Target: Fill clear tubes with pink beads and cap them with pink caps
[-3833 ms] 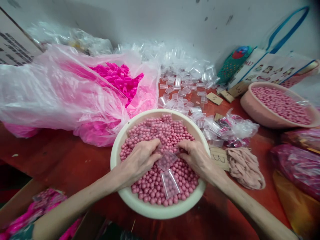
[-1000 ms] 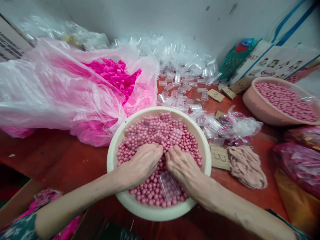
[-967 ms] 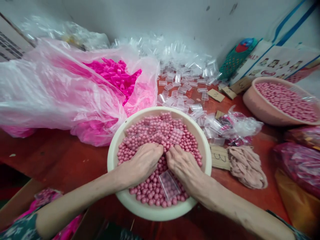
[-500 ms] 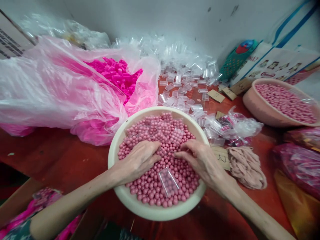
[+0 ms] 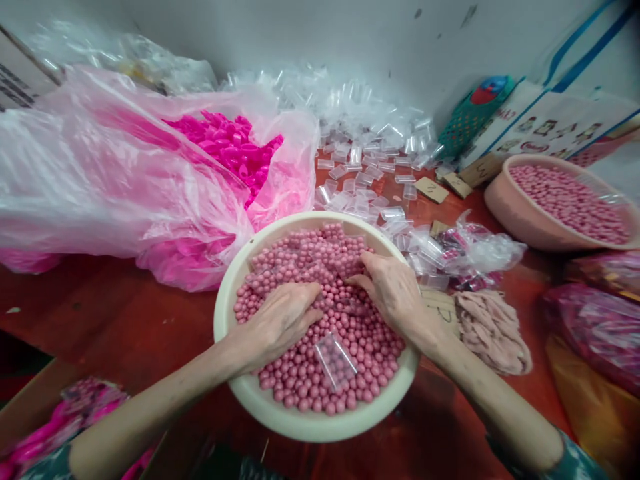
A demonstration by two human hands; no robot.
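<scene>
Fingers, left hand: curled loosely, palm down, tips pressed into the pink beads; whether they pinch anything underneath cannot be told.
Fingers, right hand: bent and drawn close together, tips dug into the beads at the far right of the heap, next to a clear small bag lying there; a grip on it cannot be made out.
Hands: apart, a strip of beads between them, both inside the cream basin.
Basin: sits on the red worktop directly before the person, filled nearly to the rim with beads.
Loose bags in basin: one clear bag with beads lies flat on the heap, near side, between the two wrists; several more at the far side.
Left of basin: large translucent pink sack, open mouth showing bright magenta plastic pieces; sack touches the basin's far-left rim.
Behind basin: heap of clear empty small bags spreading back to the wall.
Right of basin: cardboard tag partly under the right wrist, then a bundle of beige rubber bands.
Far right: second basin, pink, also holding beads, well apart from the hands.
</scene>
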